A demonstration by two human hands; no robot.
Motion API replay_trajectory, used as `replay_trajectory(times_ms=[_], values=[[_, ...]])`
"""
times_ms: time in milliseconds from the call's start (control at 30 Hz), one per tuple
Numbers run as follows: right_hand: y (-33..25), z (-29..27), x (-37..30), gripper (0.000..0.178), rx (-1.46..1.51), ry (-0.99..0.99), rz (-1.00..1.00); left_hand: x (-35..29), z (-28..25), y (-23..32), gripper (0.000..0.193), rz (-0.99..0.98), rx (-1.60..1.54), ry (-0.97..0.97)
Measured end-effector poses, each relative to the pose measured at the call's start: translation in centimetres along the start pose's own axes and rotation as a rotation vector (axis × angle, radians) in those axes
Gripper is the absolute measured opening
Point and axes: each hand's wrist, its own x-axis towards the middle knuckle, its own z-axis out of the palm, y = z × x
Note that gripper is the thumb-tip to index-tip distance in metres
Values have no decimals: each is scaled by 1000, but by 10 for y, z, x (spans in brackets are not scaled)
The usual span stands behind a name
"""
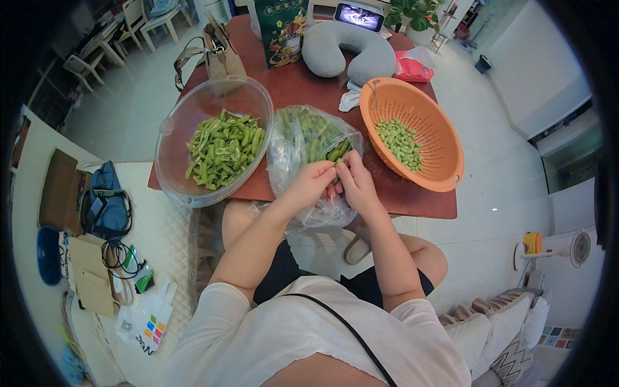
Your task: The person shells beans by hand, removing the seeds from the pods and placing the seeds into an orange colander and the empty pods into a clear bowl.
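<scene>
My left hand [312, 182] and my right hand [356, 179] meet over the near side of a clear plastic bag [281, 169] of green bean pods [314, 132]. Fingertips of both are pinched together on a green bean pod, most of which is hidden by the fingers. To the left stands a large clear plastic bowl [169, 169] with a heap of opened-looking green pods [225, 147] in it. At the right, an orange colander [440, 138] tilts toward me, and shelled green beans [401, 145] lie in its bottom.
On the red-brown table [412, 205] are a grey neck pillow [325, 51], a propped phone [359, 17], a dark green printed bag [281, 35], a pink tissue pack [412, 66] and a beige handbag [222, 55]. The table's front edge runs just above my knees.
</scene>
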Motion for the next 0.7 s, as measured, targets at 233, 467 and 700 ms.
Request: replay_trajectory(times_ms=[233, 467, 700], values=[[6, 2, 1, 16, -162, 57, -59, -1, 4, 6, 21, 10, 38, 21], [17, 7, 4, 14, -77, 212, -331, -3, 10, 7, 19, 81, 154, 89], [19, 1, 1, 15, 192, 108, -115, 1, 7, -1, 21, 89, 133, 79]])
